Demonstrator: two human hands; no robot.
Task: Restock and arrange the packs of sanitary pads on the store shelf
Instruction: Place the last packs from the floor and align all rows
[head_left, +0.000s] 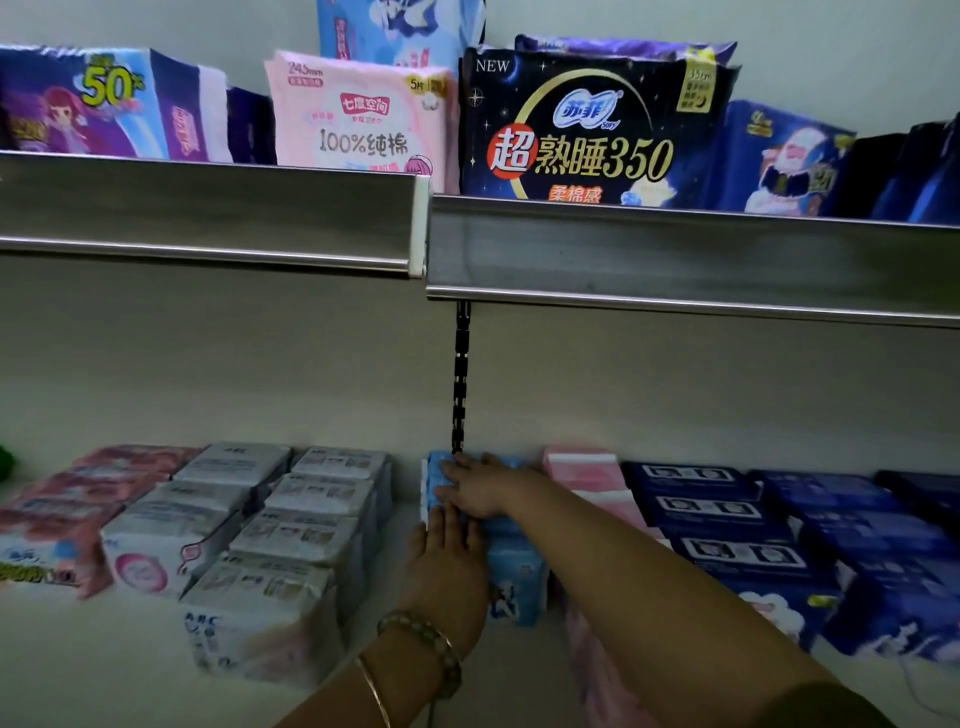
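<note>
While on the shelf — blue packs.

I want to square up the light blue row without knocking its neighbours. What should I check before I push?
1. Both hands on the light blue packs: left hand flat against their left side, right hand on top. Ok.
2. Space on the left: bare shelf shows between them and the white packs. Ok.
3. Clearance from the pink packs on the right: cannot tell.
4. Room behind the row at the back wall: hidden by the hands, cannot tell.
5. Upper shelf well above both arms: ok.
</note>
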